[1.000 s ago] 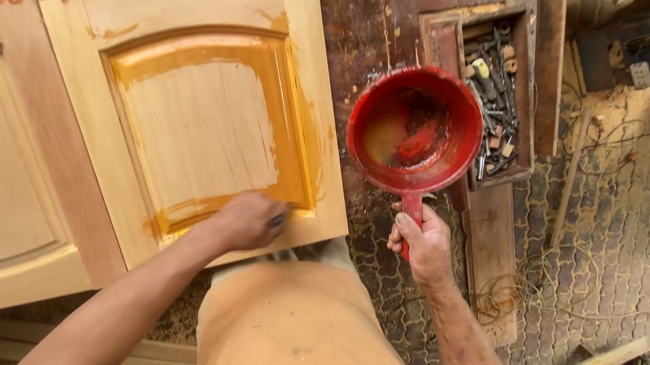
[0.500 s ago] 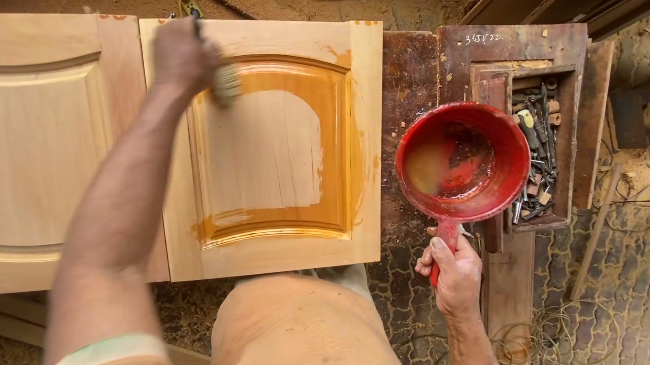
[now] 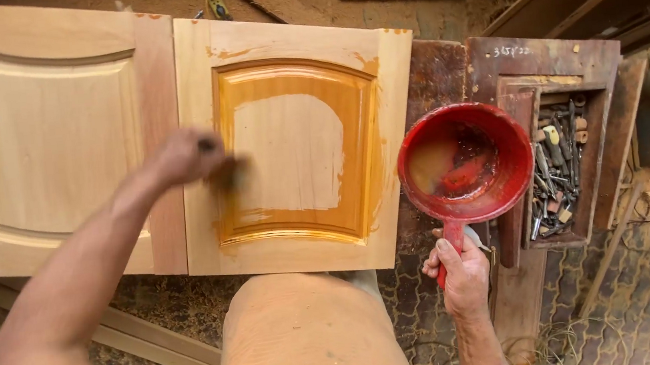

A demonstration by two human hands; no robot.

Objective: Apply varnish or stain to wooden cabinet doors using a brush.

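Note:
A pale wooden cabinet door [image 3: 300,141] with a raised arched panel lies flat; an orange-brown stain rings the panel's groove, while its centre stays bare. My left hand [image 3: 187,155] grips a brush [image 3: 229,172], blurred, on the left edge of that stained groove. My right hand [image 3: 463,272] holds the handle of a red plastic scoop [image 3: 464,161] with brownish liquid in it, held to the right of the door.
A second, unstained cabinet door [image 3: 47,139] lies to the left, touching the first. A dark wooden box [image 3: 560,162] with several metal tools sits at right. Wood scraps lie at the top, sawdust-strewn floor below, and my knee in orange cloth [image 3: 310,345].
My left hand with the brush swept from the panel's bottom edge up to its top, then down to the left side. The red scoop has stayed in my right hand.

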